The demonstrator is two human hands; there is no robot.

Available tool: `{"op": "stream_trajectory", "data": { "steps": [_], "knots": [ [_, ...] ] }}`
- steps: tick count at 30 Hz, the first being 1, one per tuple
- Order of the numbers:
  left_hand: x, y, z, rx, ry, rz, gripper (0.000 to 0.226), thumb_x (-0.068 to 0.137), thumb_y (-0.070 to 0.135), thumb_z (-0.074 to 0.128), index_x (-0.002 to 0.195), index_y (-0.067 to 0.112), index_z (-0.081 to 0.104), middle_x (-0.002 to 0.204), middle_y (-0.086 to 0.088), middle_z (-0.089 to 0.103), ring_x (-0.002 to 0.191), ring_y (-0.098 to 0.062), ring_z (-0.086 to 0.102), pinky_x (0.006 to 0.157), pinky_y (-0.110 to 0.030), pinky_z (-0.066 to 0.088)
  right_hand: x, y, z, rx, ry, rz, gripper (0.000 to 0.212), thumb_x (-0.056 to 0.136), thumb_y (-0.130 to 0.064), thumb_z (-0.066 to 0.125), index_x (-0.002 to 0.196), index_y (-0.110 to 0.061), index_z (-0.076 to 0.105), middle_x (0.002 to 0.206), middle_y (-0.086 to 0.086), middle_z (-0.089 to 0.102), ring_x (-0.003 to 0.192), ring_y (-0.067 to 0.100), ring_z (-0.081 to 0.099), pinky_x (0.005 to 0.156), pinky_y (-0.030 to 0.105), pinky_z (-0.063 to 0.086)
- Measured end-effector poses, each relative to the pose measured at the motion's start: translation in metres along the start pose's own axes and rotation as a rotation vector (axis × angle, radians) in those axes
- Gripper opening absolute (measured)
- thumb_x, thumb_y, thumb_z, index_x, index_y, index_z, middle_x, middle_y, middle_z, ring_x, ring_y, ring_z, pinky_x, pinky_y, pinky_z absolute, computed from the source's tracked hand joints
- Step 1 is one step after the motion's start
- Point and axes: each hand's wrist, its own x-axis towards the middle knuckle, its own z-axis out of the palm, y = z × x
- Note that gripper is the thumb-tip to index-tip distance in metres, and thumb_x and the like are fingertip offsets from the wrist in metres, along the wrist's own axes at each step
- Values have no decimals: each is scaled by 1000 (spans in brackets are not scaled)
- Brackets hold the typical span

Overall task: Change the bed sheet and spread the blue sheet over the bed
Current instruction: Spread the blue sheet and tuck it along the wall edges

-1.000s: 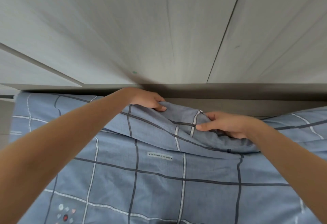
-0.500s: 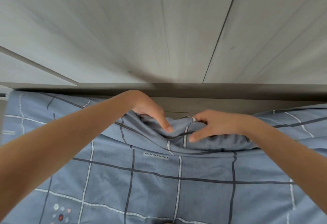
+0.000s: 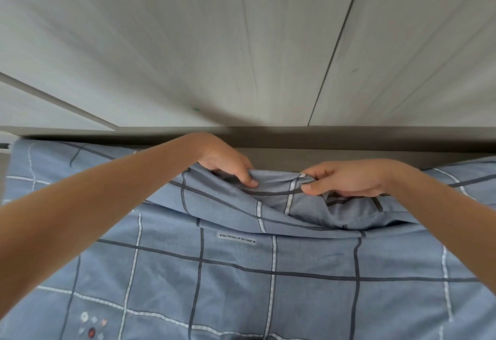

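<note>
Our left hand (image 3: 228, 163) and right hand (image 3: 349, 178) each pinch a bunched fold of the blue sheet (image 3: 241, 272), which lies spread up to the grey board (image 3: 375, 157) at its far edge.

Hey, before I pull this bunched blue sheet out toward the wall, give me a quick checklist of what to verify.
1. Left hand grips the blue sheet: ok.
2. Right hand pinches it too: ok.
3. Far edge flat along the grey ledge: not ok, bunched between the hands.
4. Sheet nearer you smooth: ok.
5. Corners tucked: cannot tell, out of view.
</note>
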Motion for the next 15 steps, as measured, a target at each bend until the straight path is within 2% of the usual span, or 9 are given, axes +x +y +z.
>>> {"op": "stream_trajectory", "data": {
  "steps": [1, 3, 5, 6, 7, 9, 11, 12, 15],
  "knots": [
    [0, 0, -1, 21, 56, 24, 30, 102, 27, 41, 119, 13, 60, 103, 6, 70, 82, -5, 66, 77, -17, 50, 0, 1, -2, 53, 0, 30, 29, 96, -20, 51, 117, -1, 56, 118, 18, 63, 99, 21, 60, 88, 26, 48],
    [1, -2, 0, 112, 179, 74, 33, 103, 33, 37, 121, 18, 60, 112, 5, 67, 95, -10, 64, 89, -23, 46, 3, 7, -3, 83, 54, 29, 34, 96, -22, 48, 122, -1, 54, 122, 19, 61, 101, 23, 60, 88, 25, 48],
    [0, -5, 3, 157, 259, 116, 32, 103, 37, 33, 110, 27, 62, 104, 10, 67, 93, -6, 62, 87, -22, 43, 8, 15, 0, 70, 204, -37, 31, 97, -23, 47, 113, 2, 55, 107, 21, 64, 92, 21, 58, 85, 29, 45],
    [0, -7, 5, 143, 276, 124, 31, 103, 39, 32, 104, 30, 62, 100, 13, 66, 88, -2, 61, 85, -21, 41, 11, 20, 3, 51, 301, -83, 26, 97, -22, 48, 105, 1, 57, 96, 16, 64, 87, 19, 57, 82, 29, 44],
    [1, -10, 7, 130, 282, 123, 32, 102, 41, 32, 104, 30, 62, 101, 13, 66, 89, -2, 60, 87, -22, 41, 12, 23, 7, 36, 388, -129, 19, 97, -19, 49, 97, -3, 58, 86, 9, 63, 79, 14, 56, 76, 25, 44],
    [4, -14, 11, 128, 273, 103, 38, 102, 44, 32, 118, 26, 60, 113, 10, 65, 101, -7, 60, 99, -29, 40, 11, 28, 14, 12, 501, -210, 11, 96, -14, 52, 87, -11, 56, 75, 2, 64, 67, 4, 56, 65, 19, 44],
    [4, -15, 15, 117, 248, 85, 41, 100, 48, 34, 125, 26, 57, 119, 11, 63, 107, -8, 59, 105, -32, 38, 12, 30, 17, -143, 617, -285, 10, 94, -15, 56, 84, -16, 55, 76, 5, 66, 68, 8, 60, 67, 24, 47],
    [3, -14, 16, 104, 222, 83, 41, 98, 51, 37, 124, 27, 57, 117, 13, 64, 105, -6, 60, 103, -30, 39, 12, 30, 17, -290, 685, -306, 10, 93, -20, 57, 83, -20, 54, 76, 2, 66, 69, 10, 61, 69, 27, 47],
    [-1, -11, 13, 68, 133, 75, 33, 86, 58, 51, 108, 33, 55, 99, 22, 65, 92, 3, 61, 87, -17, 42, 12, 22, 14, -655, 833, -343, 12, 94, -31, 53, 87, -23, 47, 69, -5, 57, 65, 15, 55, 63, 34, 45]
  ]
}}
